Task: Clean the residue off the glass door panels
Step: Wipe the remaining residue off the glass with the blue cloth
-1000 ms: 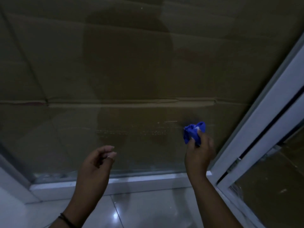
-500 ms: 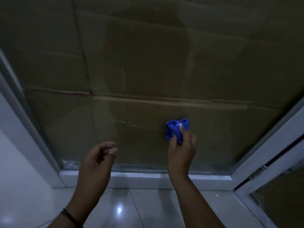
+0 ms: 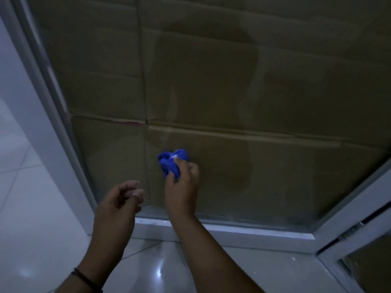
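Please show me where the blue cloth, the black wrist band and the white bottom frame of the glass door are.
blue cloth [image 3: 171, 161]: head view, on the bunched middle above the fingers.
black wrist band [image 3: 85, 279]: head view, on the strand across the left wrist.
white bottom frame [image 3: 254, 230]: head view, on its bare top face.

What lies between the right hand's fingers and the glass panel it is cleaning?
In the head view, a bunched blue cloth, gripped by the right hand, lies between the fingers and the glass panel.

An indoor room, likely a home under fit-out: glossy white floor tiles [image 3: 38, 218], a white-framed glass door panel [image 3: 275, 176], and brown cardboard [image 3: 211, 81] covering behind the glass.
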A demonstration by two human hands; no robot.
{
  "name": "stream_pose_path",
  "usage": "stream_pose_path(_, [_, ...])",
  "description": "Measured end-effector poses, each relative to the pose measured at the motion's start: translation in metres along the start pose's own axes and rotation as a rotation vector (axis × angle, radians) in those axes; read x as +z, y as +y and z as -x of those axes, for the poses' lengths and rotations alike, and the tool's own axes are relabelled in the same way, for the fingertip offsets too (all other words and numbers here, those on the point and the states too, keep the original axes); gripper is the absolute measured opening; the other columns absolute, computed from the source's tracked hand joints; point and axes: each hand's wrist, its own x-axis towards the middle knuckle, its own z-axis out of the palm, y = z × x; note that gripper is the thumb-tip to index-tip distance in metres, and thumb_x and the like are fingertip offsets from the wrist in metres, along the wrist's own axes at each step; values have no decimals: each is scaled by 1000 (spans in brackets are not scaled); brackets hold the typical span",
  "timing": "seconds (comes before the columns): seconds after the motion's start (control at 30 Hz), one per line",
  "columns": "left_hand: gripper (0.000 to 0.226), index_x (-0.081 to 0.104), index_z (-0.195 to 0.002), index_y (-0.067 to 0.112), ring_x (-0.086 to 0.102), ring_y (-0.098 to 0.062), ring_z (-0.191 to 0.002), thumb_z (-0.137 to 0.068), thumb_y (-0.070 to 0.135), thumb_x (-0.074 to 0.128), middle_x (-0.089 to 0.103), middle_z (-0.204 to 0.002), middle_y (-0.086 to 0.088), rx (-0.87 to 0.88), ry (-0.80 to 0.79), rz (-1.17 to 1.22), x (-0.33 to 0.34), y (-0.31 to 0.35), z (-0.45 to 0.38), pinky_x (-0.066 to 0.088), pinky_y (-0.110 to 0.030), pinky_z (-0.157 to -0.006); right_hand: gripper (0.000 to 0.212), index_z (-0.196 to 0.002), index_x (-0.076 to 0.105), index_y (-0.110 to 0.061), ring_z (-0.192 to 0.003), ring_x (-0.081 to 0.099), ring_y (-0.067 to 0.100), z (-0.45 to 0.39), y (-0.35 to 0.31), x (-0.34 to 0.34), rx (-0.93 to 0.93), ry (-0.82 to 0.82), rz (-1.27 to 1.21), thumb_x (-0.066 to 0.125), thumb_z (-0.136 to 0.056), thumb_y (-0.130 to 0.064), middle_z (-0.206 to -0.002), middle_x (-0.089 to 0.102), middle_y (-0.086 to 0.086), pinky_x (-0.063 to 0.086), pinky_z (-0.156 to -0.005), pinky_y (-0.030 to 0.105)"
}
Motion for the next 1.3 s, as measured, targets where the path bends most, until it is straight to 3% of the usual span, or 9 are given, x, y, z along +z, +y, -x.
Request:
stream_pose_path(0.17, [14,64,-97,27,63,-19,-95,-92,15,58,65,-95,3,-18,92,58,-7,13,4,53,-42,-85,29,-109,60,-19,-79,60,5,-1,-29,-7,300,-431,-408,59,-85,-2,-105,62,3,50,-71,19])
stream_pose_path(0.33, [17,65,-107,22,66,-14,-99,-94,23,53,69,-103,9,-65,29,211,0,30,26,55,-31,-73,34,-118,55,-14,-83,70,17,29,-34,-56,496,-479,-784,61,-87,-4,-108,68,10,53,-61,26])
stream_pose_path(0.47, [31,70,-101,14,71,-25,-90,-86,35,53,74,-98,-11,-193,-179,288,22,38,60,55,-35,-71,33,-118,53,-21,-79,69,17,63,-36,-87,494,-526,-680,60,-89,-9,-100,73,-1,52,-61,27])
stream_pose_path(0.67, [24,67,-109,22,71,-20,-92,-94,32,51,74,-99,-7,-331,-281,328,42,52,92,55,-30,-69,28,-112,63,-29,-86,61,-1,74,-43,-124,245,-459,-303,64,-86,-16,-103,62,-5,51,-74,16])
stream_pose_path(0.8, [26,68,-109,15,71,-23,-94,-87,26,61,73,-100,-11,-327,-328,325,47,63,100,55,-27,-69,6,-83,66,-18,-62,47,-6,71,-50,-144,40,-470,-100,61,-86,-15,-78,43,-4,37,-57,10])
stream_pose_path(0.9, [25,69,-105,9,71,-23,-91,-84,22,66,73,-97,-14,-277,-322,246,50,67,101,54,-22,-66,14,-72,60,-18,-59,46,-1,70,-49,-149,-23,-434,-110,60,-85,-11,-73,47,-3,36,-55,12])
stream_pose_path(1.0, [21,71,-98,7,71,-23,-86,-82,20,70,74,-92,-13,-231,-251,205,49,67,94,54,-23,-65,19,-87,64,-23,-62,51,-1,64,-47,-147,75,-405,-261,66,-80,-6,-77,60,-3,45,-60,16])
stream_pose_path(1.17, [22,69,-95,9,71,-26,-90,-78,22,72,73,-94,-14,-208,-227,260,42,63,79,54,-37,-82,10,-84,68,-16,-80,67,17,49,-41,-138,202,-419,-388,71,-79,-7,-83,71,3,53,-68,24])
stream_pose_path(1.3, [24,69,-93,12,71,-22,-84,-72,19,77,73,-90,-12,-215,-150,290,40,47,66,56,-27,-69,16,-84,72,-22,-79,67,4,43,-35,-122,271,-540,-346,64,-85,-7,-83,74,-6,50,-66,15])
